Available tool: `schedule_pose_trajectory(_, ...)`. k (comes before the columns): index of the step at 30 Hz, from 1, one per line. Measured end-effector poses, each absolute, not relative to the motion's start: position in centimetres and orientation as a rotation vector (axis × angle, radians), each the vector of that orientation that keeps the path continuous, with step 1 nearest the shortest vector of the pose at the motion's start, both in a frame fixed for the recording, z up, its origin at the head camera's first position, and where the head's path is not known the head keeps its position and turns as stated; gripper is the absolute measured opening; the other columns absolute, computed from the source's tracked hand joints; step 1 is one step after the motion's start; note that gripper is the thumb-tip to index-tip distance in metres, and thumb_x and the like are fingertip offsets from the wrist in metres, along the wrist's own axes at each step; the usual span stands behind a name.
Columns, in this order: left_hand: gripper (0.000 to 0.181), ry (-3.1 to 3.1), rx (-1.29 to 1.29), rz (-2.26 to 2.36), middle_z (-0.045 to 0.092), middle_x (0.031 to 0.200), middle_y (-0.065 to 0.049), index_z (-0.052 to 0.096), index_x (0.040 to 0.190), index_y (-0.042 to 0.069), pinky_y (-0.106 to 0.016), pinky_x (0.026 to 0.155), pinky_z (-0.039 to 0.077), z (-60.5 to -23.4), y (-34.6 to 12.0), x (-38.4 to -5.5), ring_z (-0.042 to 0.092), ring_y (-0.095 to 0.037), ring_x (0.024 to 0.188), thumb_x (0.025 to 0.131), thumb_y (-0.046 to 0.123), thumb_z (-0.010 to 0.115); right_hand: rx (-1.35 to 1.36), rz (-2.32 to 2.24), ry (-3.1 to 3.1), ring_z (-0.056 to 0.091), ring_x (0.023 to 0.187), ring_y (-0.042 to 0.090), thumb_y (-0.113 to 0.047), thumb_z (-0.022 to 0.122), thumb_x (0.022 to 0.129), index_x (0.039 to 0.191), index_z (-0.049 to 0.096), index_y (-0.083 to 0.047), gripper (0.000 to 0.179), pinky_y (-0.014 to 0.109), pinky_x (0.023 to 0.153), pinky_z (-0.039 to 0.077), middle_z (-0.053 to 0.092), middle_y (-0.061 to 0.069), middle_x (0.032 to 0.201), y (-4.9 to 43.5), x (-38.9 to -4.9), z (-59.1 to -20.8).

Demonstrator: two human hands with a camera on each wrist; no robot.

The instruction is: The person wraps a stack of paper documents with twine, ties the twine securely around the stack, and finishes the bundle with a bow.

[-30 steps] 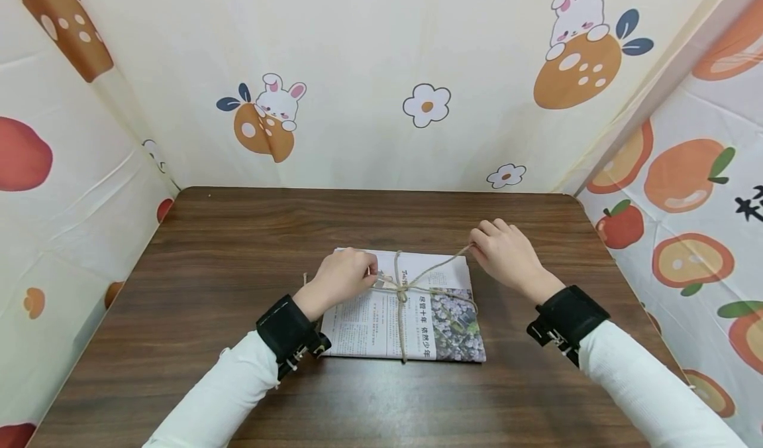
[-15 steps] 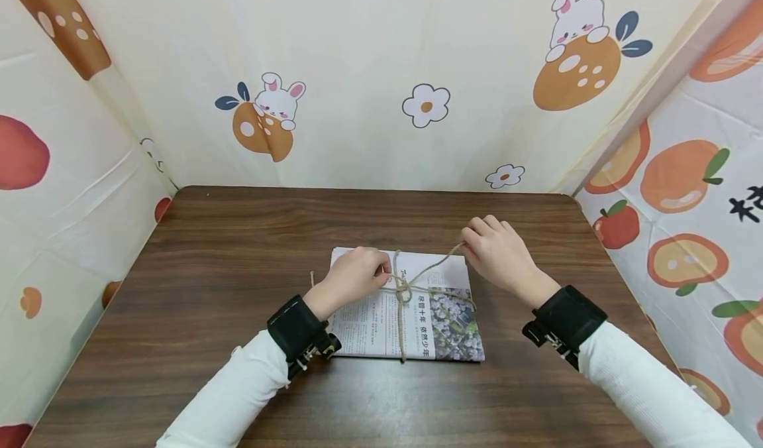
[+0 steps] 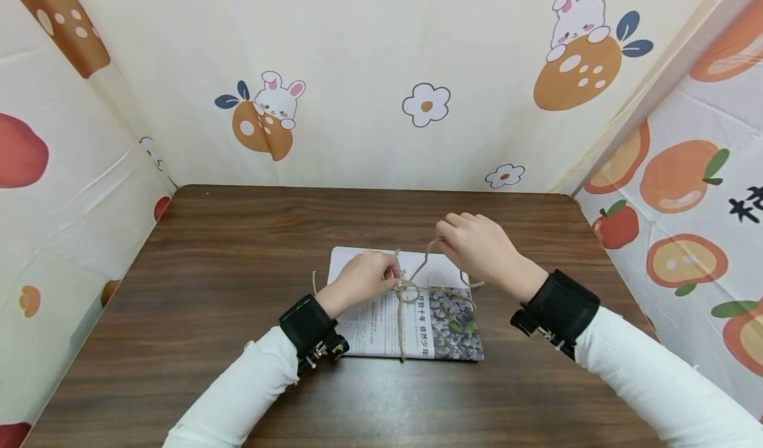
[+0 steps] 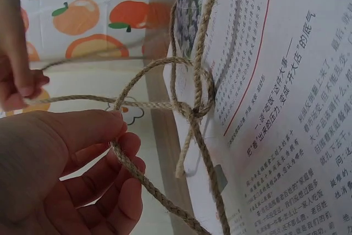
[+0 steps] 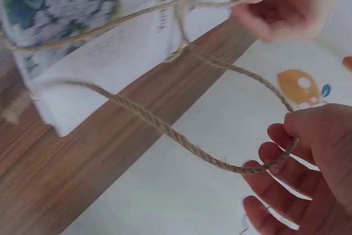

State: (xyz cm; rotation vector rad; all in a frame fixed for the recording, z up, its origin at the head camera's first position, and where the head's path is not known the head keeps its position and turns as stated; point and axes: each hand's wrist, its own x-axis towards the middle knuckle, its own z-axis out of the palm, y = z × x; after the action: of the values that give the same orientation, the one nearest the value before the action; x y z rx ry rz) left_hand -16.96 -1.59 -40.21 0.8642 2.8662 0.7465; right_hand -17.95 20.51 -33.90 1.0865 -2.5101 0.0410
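Note:
A folded newspaper (image 3: 381,332) with a purple flower photo lies on the table, jute twine (image 3: 401,332) running across it both ways and meeting at a crossing (image 3: 403,287) near its middle. Just left of that crossing, my left hand (image 3: 365,277) pinches a strand. The left wrist view shows this strand between thumb and fingertips, with a round twine loop (image 4: 146,71) beside it. My right hand (image 3: 479,246), above the paper's far right corner, pinches the other strand. In the right wrist view, twine (image 5: 184,140) bends round from that hand (image 5: 324,158) and trails back toward the paper.
The brown wooden table (image 3: 250,236) extends around the newspaper. Behind it stands a cream backdrop (image 3: 357,136) printed with rabbits, and fruit-patterned cloth (image 3: 685,236) borders the right side. Black straps with small cameras (image 3: 310,332) sit on both wrists.
My left hand has shifted right, closer to the crossing. My right hand has come leftward, so its strand bends slackly and its tail now hangs below that hand. A small loop shows at the crossing.

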Motion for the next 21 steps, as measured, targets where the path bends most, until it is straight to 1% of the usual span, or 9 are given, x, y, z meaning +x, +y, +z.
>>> schedule_pose_trajectory(4,0.006,2.842,0.854,0.783,0.054,0.066,0.008,0.064,0.079,0.017,-0.023,0.054,0.037,-40.5,-1.6,-17.2,0.045,-0.007,0.055,0.081,0.012,0.064,1.094,0.095,-2.565,0.046,0.053,0.011,-0.014,0.064,0.084,0.077,0.057,-0.013,0.010,0.025,0.047,0.036,0.052,-0.002,0.070,19.6,-17.1,-33.2)
schedule_pose_trajectory(8,0.007,2.807,0.848,0.838,0.057,0.068,0.007,0.065,0.079,0.017,-0.023,0.057,0.039,-40.8,-1.8,-17.4,0.047,-0.006,0.058,0.081,0.011,0.064,1.079,0.182,-2.647,0.044,0.052,0.007,-0.013,0.064,0.083,0.077,0.057,-0.015,0.009,0.023,0.045,0.035,0.053,-0.004,0.071,18.7,-16.0,-33.0)
schedule_pose_trajectory(14,0.006,2.784,0.860,0.890,0.056,0.066,0.007,0.065,0.077,0.016,-0.021,0.056,0.038,-41.3,-2.0,-17.7,0.048,-0.006,0.059,0.078,0.010,0.066,1.080,0.366,-2.794,0.042,0.053,0.003,-0.017,0.063,0.085,0.078,0.058,-0.016,0.008,0.020,0.046,0.035,0.053,-0.007,0.068,17.2,-14.6,-33.2)
schedule_pose_trajectory(21,0.009,2.778,0.894,0.957,0.056,0.065,0.008,0.064,0.073,0.017,-0.020,0.056,0.039,-41.7,-2.2,-17.8,0.049,-0.004,0.059,0.077,0.010,0.067,1.239,0.596,-2.868,0.042,0.053,-0.001,-0.018,0.062,0.085,0.081,0.060,-0.018,0.005,0.017,0.049,0.037,0.054,-0.012,0.069,15.8,-13.4,-34.2)
